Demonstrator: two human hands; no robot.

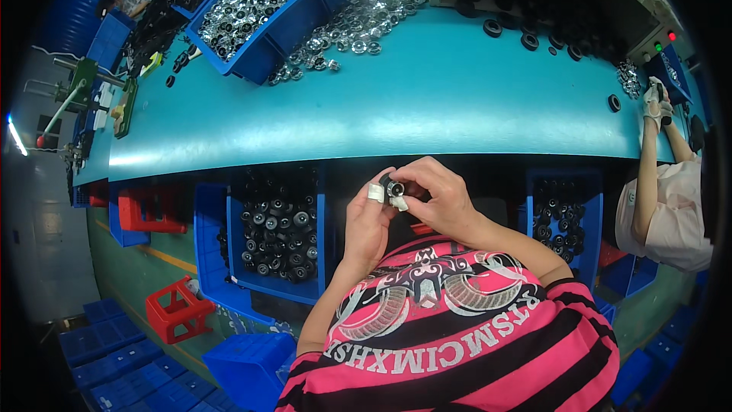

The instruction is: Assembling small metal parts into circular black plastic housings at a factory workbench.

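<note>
Just off the table's near edge, a small black wheel with a shiny silver centre [394, 188] is pinched between my two hands. My left hand [366, 221] has white tape wrapped on a finger and grips the wheel from its left side. From the right, my right hand [442, 197] closes its thumb and fingers on the same wheel, and white wrapping shows at its thumb. Parts of the wheel are covered by the fingers.
Before me stretches a blue-green table [366, 107], bearing a blue bin of silver hubs [267, 15], a loose pile of clear and silver hubs [358, 23] and black rings [530, 41]. Below are wheel-filled bins [278, 229] and a red stool [179, 311]. Another person [667, 206] works at right.
</note>
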